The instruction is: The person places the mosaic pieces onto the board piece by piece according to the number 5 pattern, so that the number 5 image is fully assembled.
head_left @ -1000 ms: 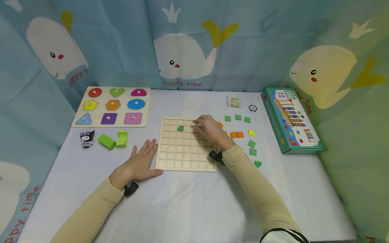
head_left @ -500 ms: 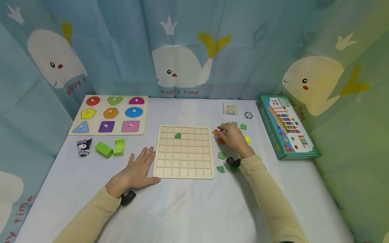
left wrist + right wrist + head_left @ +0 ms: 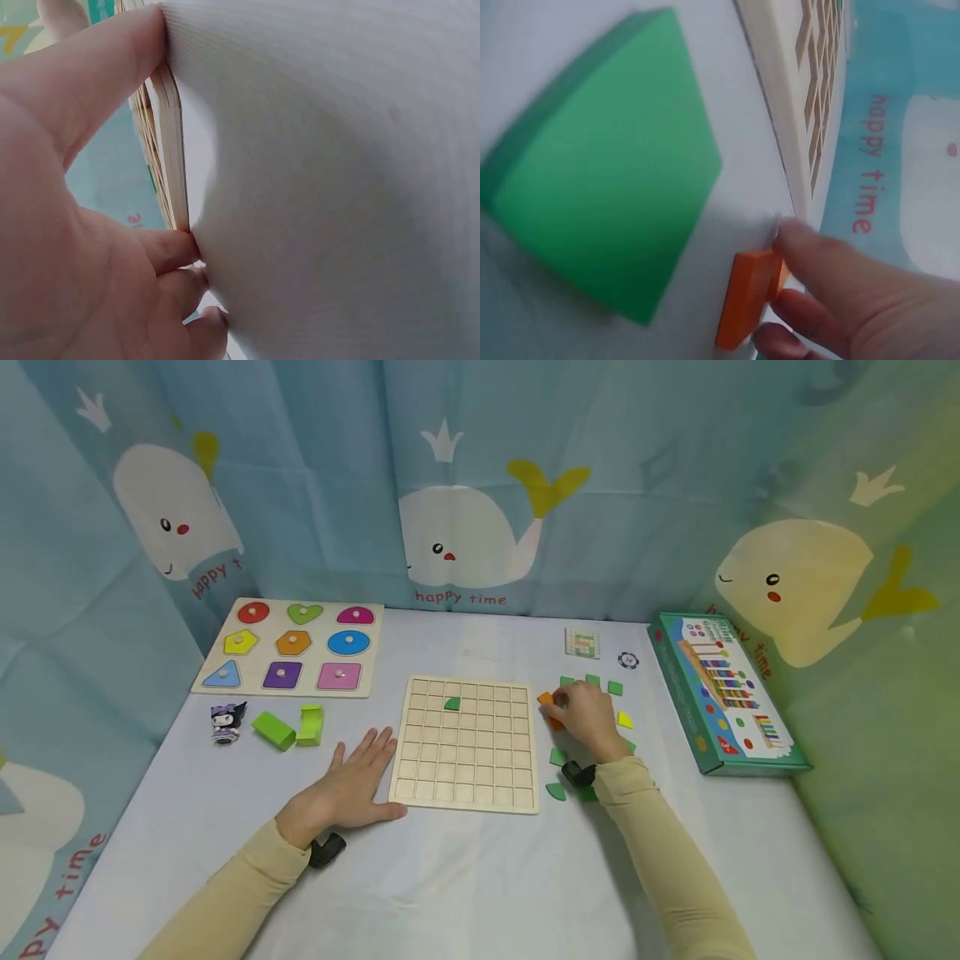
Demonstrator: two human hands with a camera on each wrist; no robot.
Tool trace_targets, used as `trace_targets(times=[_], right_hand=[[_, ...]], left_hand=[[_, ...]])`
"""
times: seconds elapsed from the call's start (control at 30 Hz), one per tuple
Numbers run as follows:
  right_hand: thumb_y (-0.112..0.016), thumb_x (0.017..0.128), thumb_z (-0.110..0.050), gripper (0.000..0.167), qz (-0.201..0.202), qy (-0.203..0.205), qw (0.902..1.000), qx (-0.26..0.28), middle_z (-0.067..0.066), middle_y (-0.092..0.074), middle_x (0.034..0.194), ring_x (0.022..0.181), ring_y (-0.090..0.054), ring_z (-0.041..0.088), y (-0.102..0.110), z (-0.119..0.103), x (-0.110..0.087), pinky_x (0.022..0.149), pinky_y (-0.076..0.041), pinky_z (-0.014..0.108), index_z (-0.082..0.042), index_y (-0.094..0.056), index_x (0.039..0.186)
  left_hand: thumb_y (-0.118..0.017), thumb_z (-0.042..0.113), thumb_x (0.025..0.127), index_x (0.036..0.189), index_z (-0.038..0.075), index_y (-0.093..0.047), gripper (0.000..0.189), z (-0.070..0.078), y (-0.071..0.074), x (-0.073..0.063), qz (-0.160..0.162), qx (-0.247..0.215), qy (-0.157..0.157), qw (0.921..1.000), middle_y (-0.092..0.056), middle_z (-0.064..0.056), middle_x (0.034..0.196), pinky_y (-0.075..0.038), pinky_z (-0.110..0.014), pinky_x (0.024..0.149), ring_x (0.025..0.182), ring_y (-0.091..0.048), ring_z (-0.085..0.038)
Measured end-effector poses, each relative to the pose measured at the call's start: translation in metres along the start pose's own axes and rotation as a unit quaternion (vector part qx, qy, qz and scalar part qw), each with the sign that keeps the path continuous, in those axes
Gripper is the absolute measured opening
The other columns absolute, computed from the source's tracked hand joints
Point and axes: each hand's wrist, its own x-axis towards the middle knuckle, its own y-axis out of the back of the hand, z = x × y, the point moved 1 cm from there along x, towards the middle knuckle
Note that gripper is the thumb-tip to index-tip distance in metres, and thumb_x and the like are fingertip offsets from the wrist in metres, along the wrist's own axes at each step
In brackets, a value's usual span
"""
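My left hand (image 3: 347,792) lies flat with fingers spread at the left edge of the wooden grid board (image 3: 450,781). Its thumb touches the board's near left corner, and the fingertips reach the board's side (image 3: 175,165) in the left wrist view. One green quarter-round tile (image 3: 452,703) sits in a cell near the board's top. Right of the board, my right hand (image 3: 588,720) pinches an orange tile (image 3: 545,698) between thumb and fingers. Another orange tile (image 3: 744,300) stands close to those fingers. Large in the right wrist view lies a green quarter-round tile (image 3: 615,172).
Several green square tiles (image 3: 615,688) and a yellow tile (image 3: 625,720) lie around the right hand. Behind are a pattern card (image 3: 582,643), a round chip (image 3: 628,660) and a green box (image 3: 731,693). At left are a shape puzzle (image 3: 315,647), figurine (image 3: 227,723) and green blocks (image 3: 273,731).
My right hand has moved from over the board's upper right to the orange tiles and closed on one. The left hand stays by the board. The head view has shifted.
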Motion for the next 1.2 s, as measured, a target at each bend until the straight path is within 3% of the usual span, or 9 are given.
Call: trace_targets(times=[0.27,0.5,0.63,0.8,0.93,1.2], right_hand=[[-0.074,0.088,-0.025,0.03,-0.004,-0.025,0.9997,-0.008,0.014,-0.066,0.091,0.082,-0.06,0.03,-0.002,-0.005,0.002,0.074,-0.047,0.048,0.002,-0.073,0.099],[-0.073,0.087,-0.022,0.03,0.004,-0.056,0.9967,0.059,0.017,-0.069,0.094,0.08,-0.062,0.028,-0.003,-0.004,-0.001,0.069,-0.052,0.04,0.005,-0.071,0.1],[-0.073,0.087,-0.021,0.028,0.026,-0.026,0.9957,0.086,0.015,-0.07,0.092,0.077,-0.063,0.025,-0.001,-0.008,-0.002,0.064,-0.053,0.038,0.003,-0.072,0.101],[-0.071,0.087,-0.016,0.027,0.048,0.044,0.9904,0.122,0.014,-0.07,0.093,0.081,-0.064,0.027,0.003,-0.024,-0.004,0.067,-0.051,0.04,0.003,-0.072,0.107],[-0.069,0.087,-0.012,0.027,0.034,0.088,0.9856,0.14,0.014,-0.069,0.096,0.087,-0.062,0.03,0.001,-0.04,-0.008,0.074,-0.05,0.043,0.003,-0.072,0.109],[-0.07,0.086,-0.01,0.02,-0.015,0.138,0.9789,0.15,0.009,-0.068,0.096,0.086,-0.058,0.024,-0.01,-0.073,-0.012,0.073,-0.049,0.038,-0.001,-0.073,0.103]], left_hand=[[-0.067,0.055,0.085,0.152,-0.005,-0.021,0.102,0.001,0.0,0.0,0.002,-0.008,0.004,1.0,-0.01,-0.018,0.161,-0.006,-0.07,0.105,0.146,-0.005,-0.036],[-0.067,0.056,0.084,0.152,-0.006,-0.022,0.102,0.002,-0.001,0.0,-0.002,-0.005,0.006,1.0,-0.01,-0.019,0.16,-0.007,-0.07,0.105,0.146,-0.005,-0.037],[-0.067,0.056,0.084,0.152,-0.006,-0.022,0.102,0.002,0.0,0.0,0.0,0.0,0.007,1.0,-0.01,-0.019,0.16,-0.007,-0.071,0.105,0.146,-0.006,-0.037],[-0.066,0.057,0.085,0.152,-0.005,-0.021,0.102,0.0,0.0,0.001,0.002,0.0,0.003,1.0,-0.01,-0.018,0.161,-0.007,-0.07,0.105,0.146,-0.005,-0.036],[-0.066,0.057,0.085,0.152,-0.005,-0.021,0.103,-0.001,-0.001,0.001,0.002,0.0,0.003,1.0,-0.01,-0.018,0.161,-0.007,-0.07,0.106,0.146,-0.005,-0.036],[-0.067,0.057,0.085,0.153,-0.004,-0.021,0.102,-0.001,-0.001,0.001,0.001,-0.004,0.001,1.0,-0.01,-0.018,0.161,-0.007,-0.07,0.105,0.146,-0.005,-0.036]])
